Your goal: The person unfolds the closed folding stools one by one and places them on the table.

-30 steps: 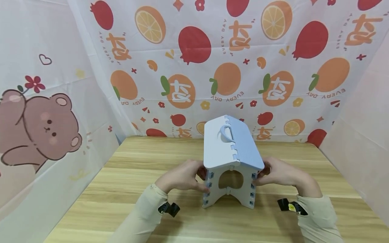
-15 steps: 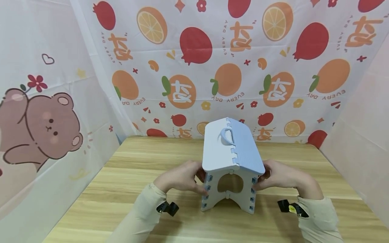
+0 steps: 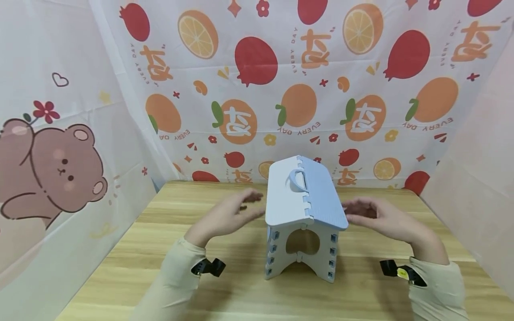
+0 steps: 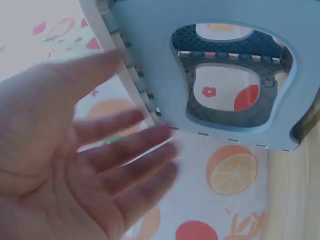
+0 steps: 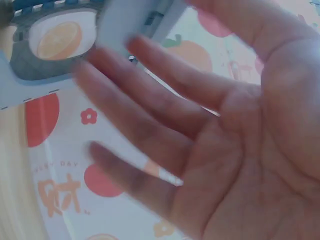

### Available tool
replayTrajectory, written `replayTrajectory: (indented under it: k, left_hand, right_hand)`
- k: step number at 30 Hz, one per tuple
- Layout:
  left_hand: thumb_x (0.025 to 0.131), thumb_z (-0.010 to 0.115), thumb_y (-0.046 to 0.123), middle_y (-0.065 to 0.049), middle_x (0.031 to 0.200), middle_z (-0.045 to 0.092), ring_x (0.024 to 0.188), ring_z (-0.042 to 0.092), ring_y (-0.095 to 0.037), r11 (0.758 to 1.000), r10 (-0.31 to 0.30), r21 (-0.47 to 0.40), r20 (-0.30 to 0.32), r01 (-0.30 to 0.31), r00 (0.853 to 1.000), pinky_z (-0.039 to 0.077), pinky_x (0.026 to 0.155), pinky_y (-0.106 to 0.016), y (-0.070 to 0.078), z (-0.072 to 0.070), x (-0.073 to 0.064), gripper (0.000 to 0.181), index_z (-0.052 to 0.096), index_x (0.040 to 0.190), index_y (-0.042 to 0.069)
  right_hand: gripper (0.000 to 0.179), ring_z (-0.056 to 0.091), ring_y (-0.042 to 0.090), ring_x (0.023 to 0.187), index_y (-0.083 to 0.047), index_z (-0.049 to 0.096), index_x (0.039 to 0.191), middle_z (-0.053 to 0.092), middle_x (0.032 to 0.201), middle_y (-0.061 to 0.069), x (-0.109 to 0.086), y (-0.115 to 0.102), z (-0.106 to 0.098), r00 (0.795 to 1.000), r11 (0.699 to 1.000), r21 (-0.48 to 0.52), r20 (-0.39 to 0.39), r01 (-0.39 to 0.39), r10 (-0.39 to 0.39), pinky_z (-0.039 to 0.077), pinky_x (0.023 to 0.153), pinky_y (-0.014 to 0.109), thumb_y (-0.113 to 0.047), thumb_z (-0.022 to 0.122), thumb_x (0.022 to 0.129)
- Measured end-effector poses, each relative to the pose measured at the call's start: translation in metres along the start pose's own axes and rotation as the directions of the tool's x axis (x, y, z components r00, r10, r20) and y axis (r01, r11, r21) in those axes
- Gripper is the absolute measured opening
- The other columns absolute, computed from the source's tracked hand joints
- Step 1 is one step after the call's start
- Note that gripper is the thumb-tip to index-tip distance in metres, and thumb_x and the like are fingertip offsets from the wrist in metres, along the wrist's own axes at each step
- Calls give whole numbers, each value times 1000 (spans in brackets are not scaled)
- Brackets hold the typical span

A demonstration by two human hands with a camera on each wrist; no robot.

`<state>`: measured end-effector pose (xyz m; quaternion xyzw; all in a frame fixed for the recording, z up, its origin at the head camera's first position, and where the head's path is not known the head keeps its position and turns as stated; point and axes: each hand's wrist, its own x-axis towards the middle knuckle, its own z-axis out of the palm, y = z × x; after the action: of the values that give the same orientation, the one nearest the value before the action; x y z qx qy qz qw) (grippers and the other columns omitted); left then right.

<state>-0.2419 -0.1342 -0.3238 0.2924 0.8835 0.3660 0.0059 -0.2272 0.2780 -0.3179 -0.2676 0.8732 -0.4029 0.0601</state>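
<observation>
A white and light blue folding stool (image 3: pixel 283 196) stands on its legs, partly folded, its top peaked like a roof with a carry handle (image 3: pixel 298 180) on the ridge. My left hand (image 3: pixel 225 216) is apart from its left side, fingers spread; the left wrist view shows the palm beside the blue side panel (image 4: pixel 155 70) with its large cutout. On the other side, my right hand (image 3: pixel 383 220) has its fingers near the lower edge of the blue top half. In the right wrist view the fingers look loosely extended and hold nothing, with the stool (image 5: pixel 125 25) behind them.
The stool stands on a wood-grain table (image 3: pixel 160 249). A fruit-print cloth (image 3: pixel 257 111) hangs behind the table's far edge, and a bear-print cloth (image 3: pixel 68 169) hangs at the left. Each wrist wears a black strapped camera.
Both hands have let go of the stool's sides and drawn outward and slightly up. The stool first shifted a little toward me, then stayed put.
</observation>
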Motion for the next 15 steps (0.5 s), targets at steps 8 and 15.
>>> replayTrajectory:
  k: [8, 15]
  left_hand:
    - [105, 60, 58, -9, 177, 32, 164, 31, -31, 994, 56, 96, -99, -47, 994, 30, 132, -58, 19, 5, 20, 85, 32, 169, 9]
    - [99, 60, 68, -4, 181, 18, 168, 19, -25, 990, 39, 137, -14, -36, 999, 25, 135, -52, 25, 17, 33, 98, 26, 171, 12]
  right_hand:
    - [66, 46, 49, 152, -12, 41, 166, 45, 169, 17, 21, -22, 7, 985, 981, -193, -166, 7, -40, 44, 120, 63, -37, 64, 109]
    - [85, 28, 48, 162, -12, 29, 170, 26, 177, 19, 40, -37, 23, 992, 961, -274, -124, -31, -4, 31, 125, 73, -51, 66, 104]
